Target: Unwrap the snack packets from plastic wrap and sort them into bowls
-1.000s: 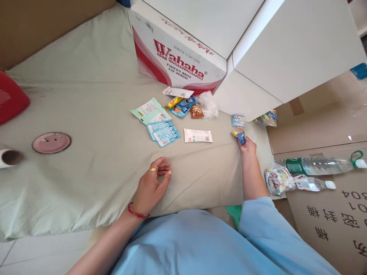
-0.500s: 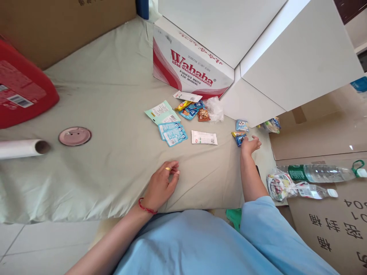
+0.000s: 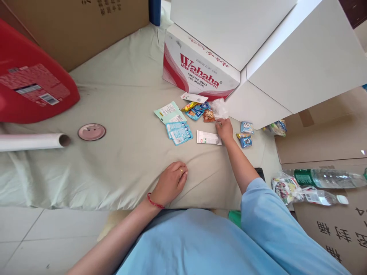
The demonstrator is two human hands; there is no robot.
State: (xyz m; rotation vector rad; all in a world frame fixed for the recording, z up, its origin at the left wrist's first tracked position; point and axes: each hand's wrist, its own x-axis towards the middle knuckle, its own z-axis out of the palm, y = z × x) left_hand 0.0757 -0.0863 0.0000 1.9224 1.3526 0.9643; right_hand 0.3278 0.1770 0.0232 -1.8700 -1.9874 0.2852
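My right hand [image 3: 224,129] reaches in beside a brown snack packet [image 3: 208,115] and a crumpled clear plastic bag [image 3: 220,108]. Its fingers are curled and closed, with the tips by the packet's edge; what they grip is hidden. Just below it lies a white wrapped bar [image 3: 208,138]. My left hand [image 3: 171,181] rests palm down on the cloth, fingers bent together, nothing visible in it. Blue-and-white sachets [image 3: 180,133], a pale green packet [image 3: 169,112], blue packets [image 3: 197,110], a yellow one [image 3: 189,106] and another white bar [image 3: 194,97] lie farther back.
Small blue packets [image 3: 246,141] lie right of my right hand. A Wahaha carton [image 3: 200,72] and white boxes [image 3: 266,95] stand behind. On the left are a red jug [image 3: 37,84], a white tube [image 3: 31,142] and a pink disc [image 3: 91,131]. Bottles [image 3: 329,178] lie at right.
My right hand has moved left from the small blue packets to the brown packet and plastic bag, its fingers going from spread to curled. My left hand stays on the cloth. The view has shifted slightly.
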